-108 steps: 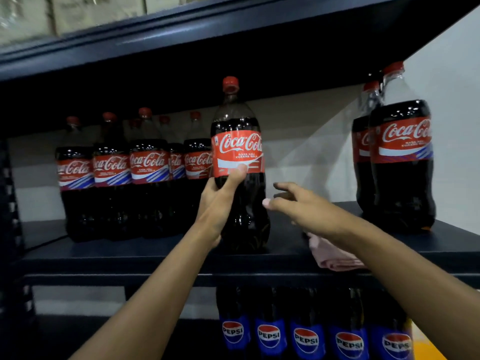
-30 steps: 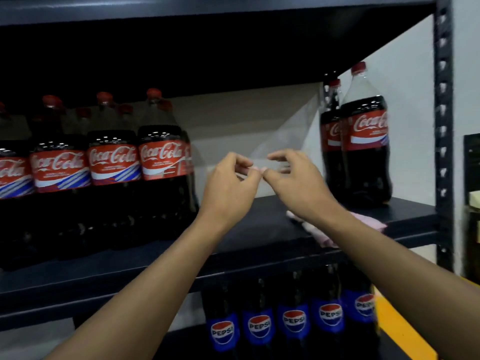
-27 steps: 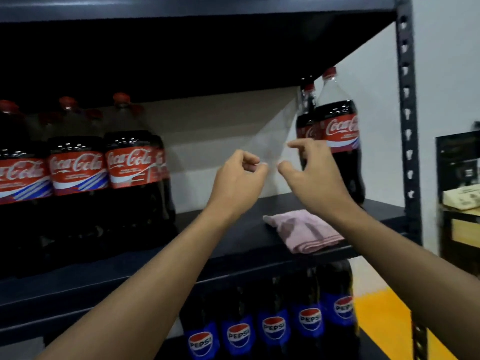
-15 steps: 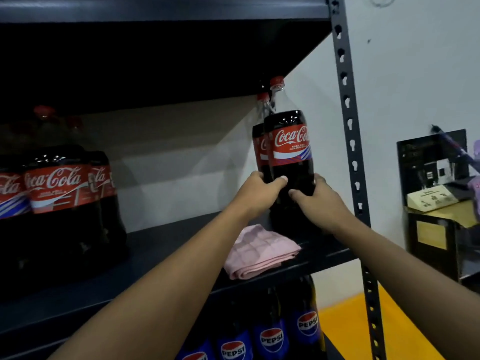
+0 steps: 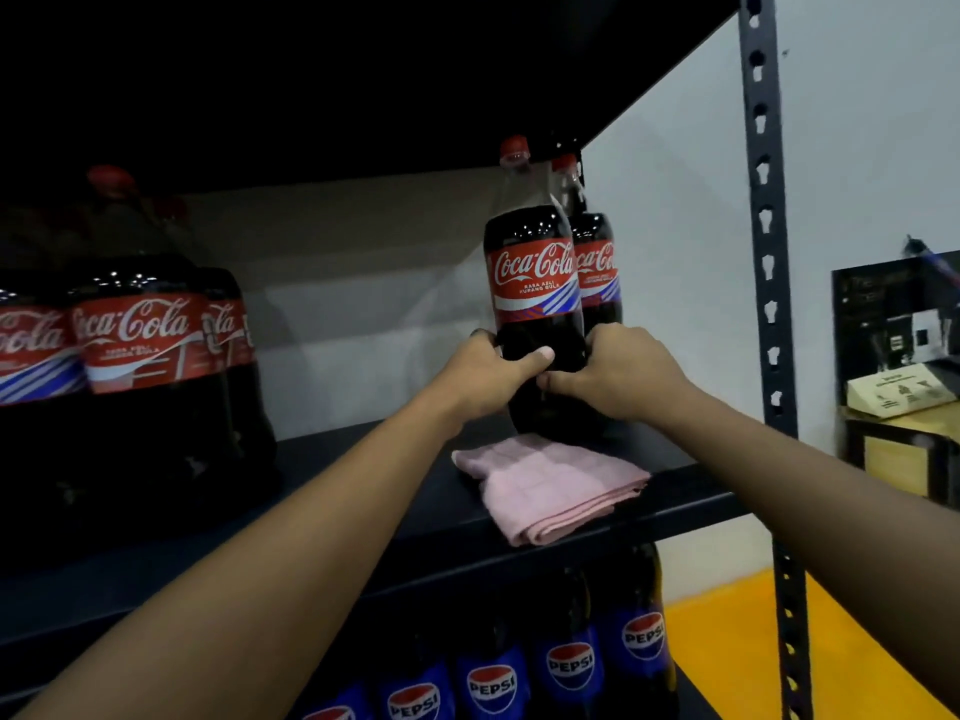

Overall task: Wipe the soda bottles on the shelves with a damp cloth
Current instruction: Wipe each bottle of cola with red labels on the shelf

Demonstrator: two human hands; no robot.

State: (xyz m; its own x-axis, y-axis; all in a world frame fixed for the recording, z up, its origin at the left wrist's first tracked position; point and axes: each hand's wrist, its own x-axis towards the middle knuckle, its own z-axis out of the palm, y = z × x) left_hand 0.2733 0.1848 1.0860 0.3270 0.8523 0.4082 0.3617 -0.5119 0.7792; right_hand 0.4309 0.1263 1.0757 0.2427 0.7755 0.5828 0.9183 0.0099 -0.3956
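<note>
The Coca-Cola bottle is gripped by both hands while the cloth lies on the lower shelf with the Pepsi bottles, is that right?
Not quite. In the head view the cloth lies on the same shelf as the Coca-Cola bottle, in front of it; the left hand and right hand do grip that bottle.

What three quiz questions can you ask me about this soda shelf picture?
1. True or false: a hand is holding the pink cloth.
2. Which name is on the blue-labelled bottles below? A Pepsi, B Sprite, C Fanta.
3. How many hands grip the front Coca-Cola bottle?

Key
1. False: it lies folded on the shelf, in front of that bottle.
2. A.
3. Two: the left hand and the right hand, both just under its red label.
</note>
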